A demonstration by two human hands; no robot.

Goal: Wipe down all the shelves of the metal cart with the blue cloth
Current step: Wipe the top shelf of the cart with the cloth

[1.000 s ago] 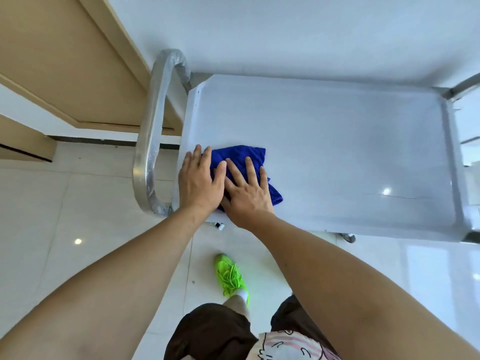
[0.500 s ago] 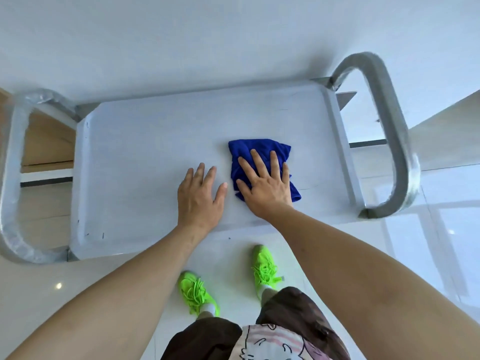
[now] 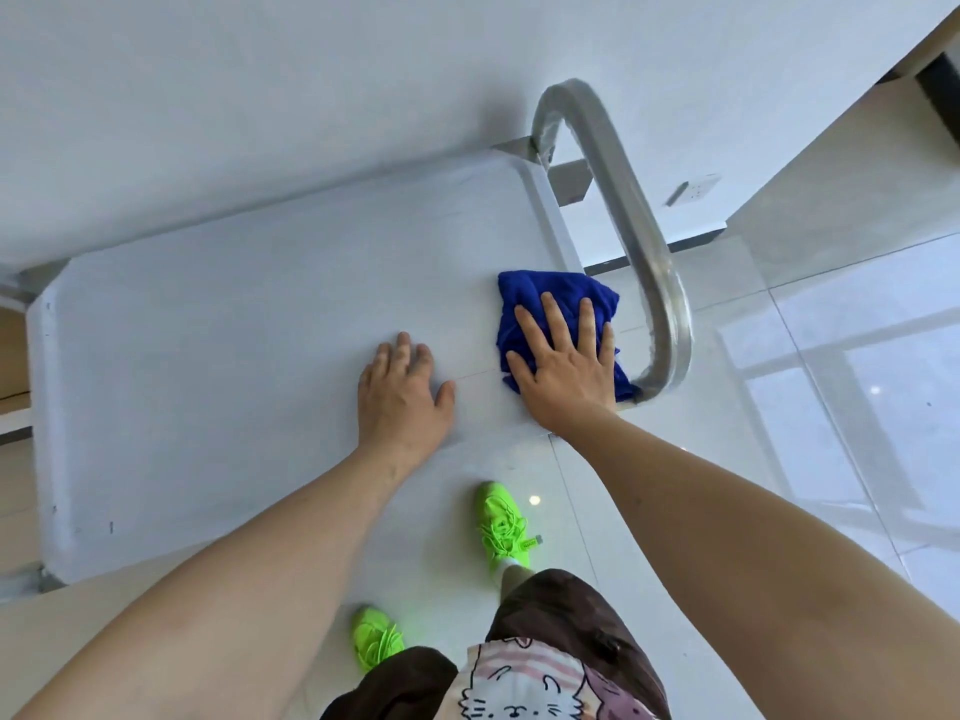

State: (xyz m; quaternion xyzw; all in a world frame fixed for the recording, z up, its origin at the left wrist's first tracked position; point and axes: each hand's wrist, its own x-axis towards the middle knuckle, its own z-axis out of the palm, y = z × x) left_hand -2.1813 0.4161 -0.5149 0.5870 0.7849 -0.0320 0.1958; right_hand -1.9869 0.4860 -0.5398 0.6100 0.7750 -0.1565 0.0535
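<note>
While pressed flat under the right hand (image 3: 563,363), fingers straight and spread, blue cloth (image 3: 556,324) at the right end of the metal cart (image 3: 208,366) top shelf, right of centre frame, its far corner over the shelf's raised rim, just beside the looped handle (image 3: 649,262). Left hand (image 3: 402,394) resting palm-down on bare shelf just left of the cloth, fingers relaxed, gripping nothing. No readable writing; only a cartoon cat print on the shirt (image 3: 524,683), bottom centre. Wide bare shelf surface toward the left frame edge. Green shoes (image 3: 501,527) on the tiled floor (image 3: 831,407) below the near edge.
</note>
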